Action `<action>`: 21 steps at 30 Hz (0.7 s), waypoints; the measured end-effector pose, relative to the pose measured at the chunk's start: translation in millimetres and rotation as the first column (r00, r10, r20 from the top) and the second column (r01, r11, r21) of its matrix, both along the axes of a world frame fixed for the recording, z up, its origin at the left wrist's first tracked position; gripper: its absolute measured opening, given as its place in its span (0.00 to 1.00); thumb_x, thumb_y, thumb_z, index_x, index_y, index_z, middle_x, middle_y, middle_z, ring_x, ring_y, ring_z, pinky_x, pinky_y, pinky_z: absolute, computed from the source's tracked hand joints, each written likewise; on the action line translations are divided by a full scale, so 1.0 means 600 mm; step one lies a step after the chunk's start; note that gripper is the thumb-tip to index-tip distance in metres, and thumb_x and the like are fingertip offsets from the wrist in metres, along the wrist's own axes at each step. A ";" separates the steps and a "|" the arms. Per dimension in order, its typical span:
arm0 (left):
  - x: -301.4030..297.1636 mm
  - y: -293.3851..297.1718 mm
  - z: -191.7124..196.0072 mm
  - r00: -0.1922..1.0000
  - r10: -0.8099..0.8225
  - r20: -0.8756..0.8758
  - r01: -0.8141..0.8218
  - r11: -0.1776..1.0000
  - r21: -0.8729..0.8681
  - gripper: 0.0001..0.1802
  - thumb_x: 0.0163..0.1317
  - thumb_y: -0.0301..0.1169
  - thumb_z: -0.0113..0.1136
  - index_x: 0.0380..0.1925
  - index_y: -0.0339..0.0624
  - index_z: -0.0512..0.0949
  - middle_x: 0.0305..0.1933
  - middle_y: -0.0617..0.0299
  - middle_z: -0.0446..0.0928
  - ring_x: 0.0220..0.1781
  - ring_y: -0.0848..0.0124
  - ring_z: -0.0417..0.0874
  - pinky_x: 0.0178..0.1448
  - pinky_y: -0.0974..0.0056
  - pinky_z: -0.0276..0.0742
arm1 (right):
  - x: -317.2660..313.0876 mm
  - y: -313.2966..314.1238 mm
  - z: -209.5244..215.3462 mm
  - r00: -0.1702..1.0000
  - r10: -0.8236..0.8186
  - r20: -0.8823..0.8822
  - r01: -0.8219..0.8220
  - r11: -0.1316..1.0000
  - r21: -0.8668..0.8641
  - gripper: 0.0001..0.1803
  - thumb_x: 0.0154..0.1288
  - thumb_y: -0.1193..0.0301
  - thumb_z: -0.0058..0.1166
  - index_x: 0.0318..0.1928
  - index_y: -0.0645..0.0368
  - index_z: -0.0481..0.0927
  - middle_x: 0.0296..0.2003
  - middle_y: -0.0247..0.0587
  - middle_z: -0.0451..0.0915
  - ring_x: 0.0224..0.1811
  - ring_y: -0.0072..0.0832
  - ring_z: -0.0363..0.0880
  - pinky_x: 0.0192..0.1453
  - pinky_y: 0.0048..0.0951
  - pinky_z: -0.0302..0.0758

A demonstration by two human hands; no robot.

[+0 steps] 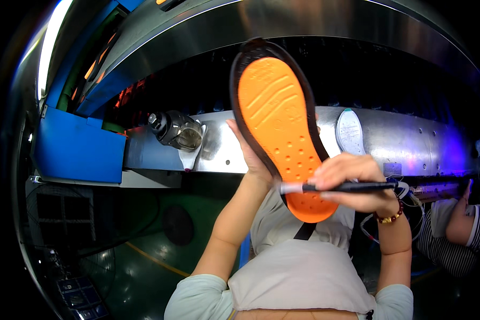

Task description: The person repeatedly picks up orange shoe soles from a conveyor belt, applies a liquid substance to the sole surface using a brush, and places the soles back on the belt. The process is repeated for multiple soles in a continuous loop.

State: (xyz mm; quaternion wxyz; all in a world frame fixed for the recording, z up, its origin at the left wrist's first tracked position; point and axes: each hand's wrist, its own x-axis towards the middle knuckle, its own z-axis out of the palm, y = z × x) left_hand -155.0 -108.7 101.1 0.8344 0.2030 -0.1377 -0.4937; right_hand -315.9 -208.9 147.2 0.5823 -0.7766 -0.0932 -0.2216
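Note:
My left hand (250, 154) holds an orange shoe sole with a dark rim (276, 122) upright in front of me, gripping it from behind its left edge. My right hand (352, 181) is closed on a black pen-like tool (346, 187) lying across the lower part of the sole, its pale tip pointing left. A beaded bracelet (389, 217) sits on my right wrist. I wear a light apron (298, 272).
A metal conveyor housing (400, 138) runs across behind the sole, with a white insole (350, 131) lying on it. A dark jug-like container (176, 129) stands at the left. A blue box (77, 146) is further left. Another person in a striped sleeve (453, 234) sits at right.

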 end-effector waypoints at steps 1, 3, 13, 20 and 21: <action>0.008 0.000 0.001 0.999 -0.021 0.043 0.024 0.996 -0.089 0.49 0.47 0.72 0.31 0.60 0.45 0.53 0.57 0.40 0.59 0.52 0.48 0.68 0.53 0.50 0.68 | -0.008 0.002 -0.001 0.997 0.079 -0.016 -0.078 0.995 0.056 0.10 0.41 0.82 0.61 0.29 0.62 0.80 0.30 0.41 0.80 0.38 0.31 0.78 0.44 0.26 0.74; 0.012 -0.003 0.013 1.000 -0.004 0.025 0.007 0.992 -0.124 0.50 0.47 0.72 0.32 0.60 0.45 0.52 0.58 0.39 0.58 0.53 0.48 0.67 0.54 0.50 0.66 | -0.018 -0.007 -0.004 0.998 0.046 -0.041 -0.037 0.979 0.198 0.10 0.42 0.83 0.59 0.30 0.62 0.80 0.31 0.42 0.80 0.38 0.31 0.78 0.45 0.27 0.73; 0.044 -0.001 0.022 0.998 0.004 0.069 0.012 0.972 -0.236 0.50 0.45 0.70 0.40 0.62 0.48 0.50 0.62 0.38 0.49 0.59 0.46 0.58 0.60 0.46 0.57 | -0.046 -0.015 -0.014 0.990 -0.117 -0.072 0.127 0.980 0.153 0.11 0.41 0.78 0.63 0.30 0.60 0.81 0.31 0.35 0.81 0.38 0.26 0.75 0.42 0.25 0.71; 0.035 -0.002 0.054 0.991 -0.007 0.135 0.030 0.985 -0.172 0.49 0.48 0.71 0.31 0.62 0.46 0.50 0.62 0.38 0.51 0.59 0.46 0.60 0.61 0.47 0.58 | -0.057 -0.035 -0.044 0.985 0.146 -0.088 -0.118 0.957 0.266 0.11 0.39 0.78 0.63 0.29 0.59 0.82 0.32 0.37 0.81 0.45 0.28 0.72 0.56 0.32 0.60; 0.037 -0.006 0.055 0.987 -0.014 0.159 0.042 0.983 -0.176 0.49 0.48 0.71 0.30 0.62 0.46 0.50 0.61 0.38 0.52 0.59 0.46 0.61 0.61 0.47 0.58 | -0.057 -0.035 -0.050 0.991 0.105 -0.085 -0.055 0.888 0.457 0.12 0.38 0.80 0.62 0.30 0.62 0.81 0.32 0.40 0.81 0.45 0.31 0.72 0.55 0.32 0.64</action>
